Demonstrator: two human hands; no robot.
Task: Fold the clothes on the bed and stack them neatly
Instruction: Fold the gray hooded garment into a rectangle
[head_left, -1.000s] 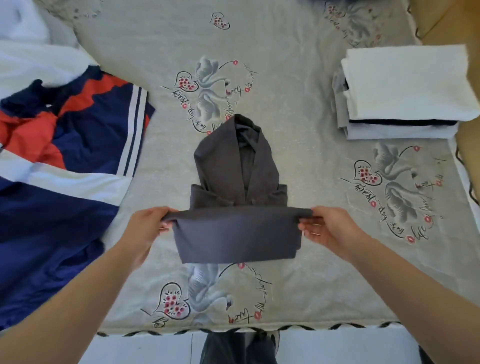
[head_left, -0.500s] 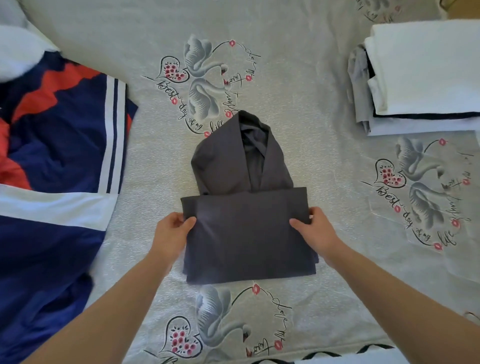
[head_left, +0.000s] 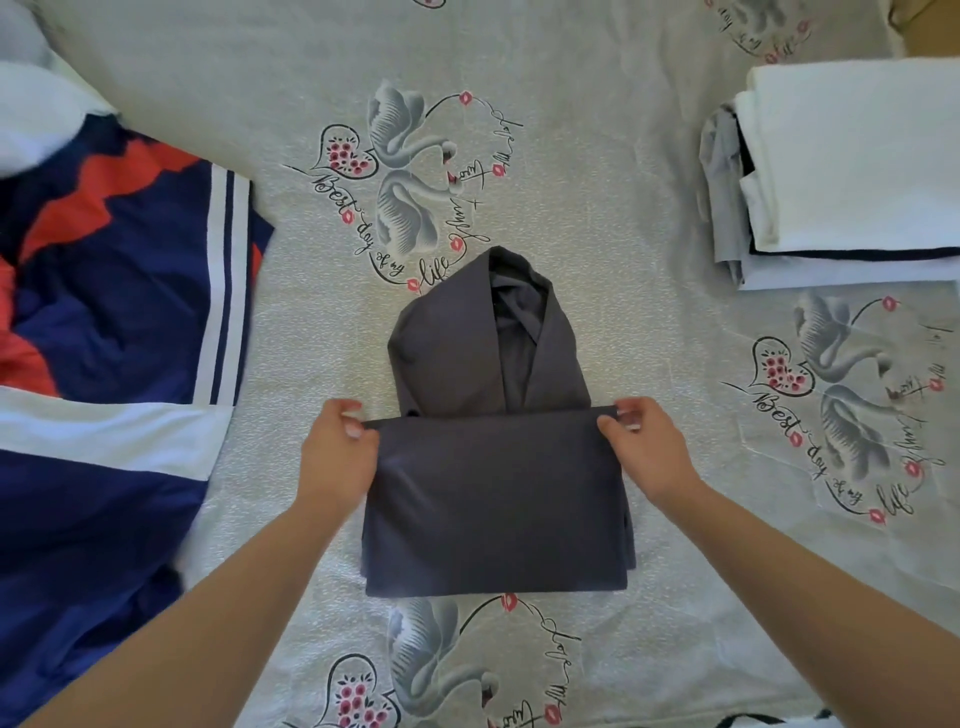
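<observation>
A dark grey hoodie (head_left: 493, 493) lies in the middle of the bed, its body folded into a rectangle and its hood pointing away from me. My left hand (head_left: 337, 447) pinches the far left corner of the folded part. The far right corner is pinched by my right hand (head_left: 641, 447). Between the two hands the far edge of the fold is pulled straight, just below the hood. A stack of folded clothes (head_left: 852, 171), white on top, sits at the right edge of the bed.
A navy, red and white garment (head_left: 109, 364) lies spread and unfolded on the left side. The bed (head_left: 675, 156) has a light grey sheet printed with swans and hearts. Its front edge runs along the bottom of the view.
The folded lower part was laid up over the hoodie's body. Both hands have since slid to its far corners and now pinch them, stretching the edge flat.
</observation>
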